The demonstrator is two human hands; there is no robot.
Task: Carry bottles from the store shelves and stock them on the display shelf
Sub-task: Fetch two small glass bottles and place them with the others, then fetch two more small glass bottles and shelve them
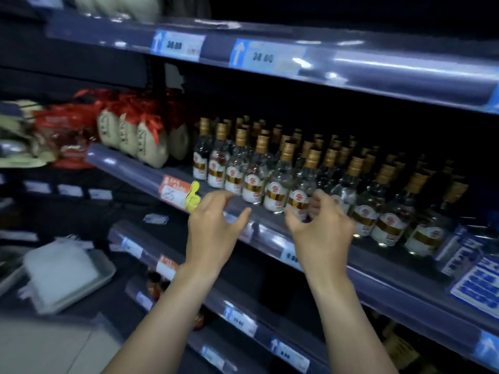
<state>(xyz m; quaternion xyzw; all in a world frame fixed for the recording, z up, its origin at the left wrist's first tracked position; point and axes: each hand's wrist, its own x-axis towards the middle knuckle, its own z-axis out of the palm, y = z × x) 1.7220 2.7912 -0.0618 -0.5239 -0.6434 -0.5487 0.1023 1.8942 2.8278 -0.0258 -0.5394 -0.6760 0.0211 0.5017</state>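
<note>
Several small clear bottles (276, 184) with gold caps and white, red and gold labels stand in rows on the middle store shelf (272, 236). My left hand (213, 228) hovers in front of the shelf edge, fingers curled apart, holding nothing. My right hand (321, 228) is just in front of the front-row bottles, fingers spread and curved around the base of one bottle (299, 197); whether it touches the bottle is unclear.
Pale jars with red ribbons (135, 136) stand left of the bottles. Blue and white boxes (475, 276) lie at the shelf's right. An upper shelf edge with price tags (267, 56) hangs overhead. Lower shelves (237, 322) sit below; a grey tray (67, 276) is at lower left.
</note>
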